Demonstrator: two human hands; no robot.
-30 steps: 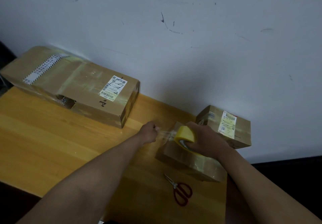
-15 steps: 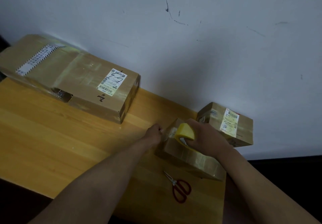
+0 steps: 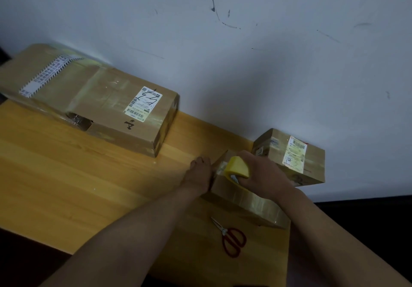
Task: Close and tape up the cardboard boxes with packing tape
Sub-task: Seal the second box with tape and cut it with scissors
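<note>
Now left hand (image 3: 199, 176) pressed against box (image 3: 245, 199) end, right hand (image 3: 263, 173) still gripping tape roll (image 3: 236, 168)

Bare table (image 3: 66, 175) left of left-hand fingers (image 3: 198, 161); large box (image 3: 107, 103) beyond, scissors (image 3: 231, 237) nearer, small box (image 3: 296, 157) behind right-hand fingers (image 3: 245, 180).

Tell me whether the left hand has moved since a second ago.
Yes. The left hand has closed in toward the small cardboard box under the yellow tape roll; earlier a stretch of tape separated them, now it touches the box's end.
</note>
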